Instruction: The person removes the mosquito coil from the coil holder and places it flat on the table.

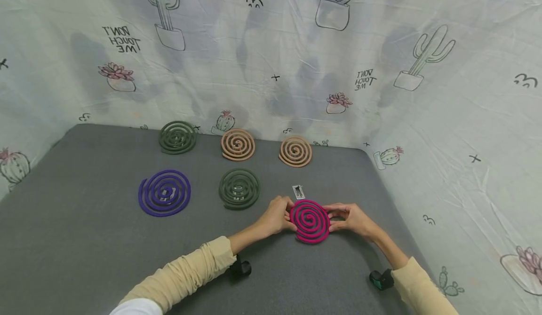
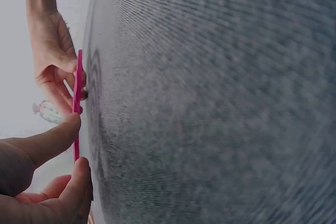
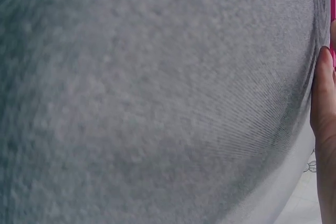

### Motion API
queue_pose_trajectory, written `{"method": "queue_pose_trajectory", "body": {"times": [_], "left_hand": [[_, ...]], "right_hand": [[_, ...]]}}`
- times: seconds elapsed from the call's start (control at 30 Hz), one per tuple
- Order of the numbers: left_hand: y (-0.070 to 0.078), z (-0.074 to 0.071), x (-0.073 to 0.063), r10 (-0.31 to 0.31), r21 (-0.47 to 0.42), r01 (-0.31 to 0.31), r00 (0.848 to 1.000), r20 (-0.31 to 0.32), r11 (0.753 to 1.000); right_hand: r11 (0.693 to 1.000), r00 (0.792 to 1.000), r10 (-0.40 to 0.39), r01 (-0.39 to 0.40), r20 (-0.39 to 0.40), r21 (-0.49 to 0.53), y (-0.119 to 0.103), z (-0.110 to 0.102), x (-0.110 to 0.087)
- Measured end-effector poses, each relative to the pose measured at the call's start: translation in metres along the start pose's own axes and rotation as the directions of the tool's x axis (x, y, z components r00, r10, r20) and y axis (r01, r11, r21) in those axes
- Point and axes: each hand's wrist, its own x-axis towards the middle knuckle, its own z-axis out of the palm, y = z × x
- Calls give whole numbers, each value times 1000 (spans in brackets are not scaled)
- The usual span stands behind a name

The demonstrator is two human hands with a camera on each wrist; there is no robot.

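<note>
A pink mosquito coil (image 1: 310, 234) is held flat between both hands, slightly above the grey tabletop. My left hand (image 1: 276, 216) pinches its left edge, and my right hand (image 1: 348, 219) grips the right edge. Seen edge-on in the left wrist view, the coil (image 2: 78, 80) is a thin pink strip, with a shadow on the surface beside it. Only part of the right hand (image 3: 326, 90) shows in the right wrist view. Just behind the pink coil lies a small metal stand (image 1: 298, 192).
A purple coil (image 1: 145, 197) and a green coil (image 1: 223, 189) lie to the left. Along the back are another green coil (image 1: 163, 138) and two tan coils (image 1: 225, 146), (image 1: 282, 153). Cactus-print cloth (image 1: 271, 47) rises behind and at the sides of the grey table (image 1: 84, 240).
</note>
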Motion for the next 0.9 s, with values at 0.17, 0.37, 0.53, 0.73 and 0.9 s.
{"method": "queue_pose_trajectory", "body": {"times": [0.17, 0.37, 0.53, 0.73, 0.9], "left_hand": [[-3, 2, 1, -7, 13, 7, 1000, 1, 1000], [-6, 4, 2, -11, 4, 11, 1000, 6, 1000], [-7, 4, 3, -25, 39, 25, 1000, 5, 999], [-7, 3, 4, -8, 83, 8, 1000, -6, 996], [-6, 3, 6, -6, 101, 6, 1000, 5, 995]], "right_hand": [[999, 1000, 4, -4, 8, -41, 0, -1, 2], [998, 998, 64, -63, 21, -28, -3, -2, 5], [998, 998, 54, -53, 23, -36, -4, -2, 7], [996, 999, 41, -41, 5, -80, -4, 0, 9], [993, 999, 42, -41, 5, -108, -4, 0, 10]]}}
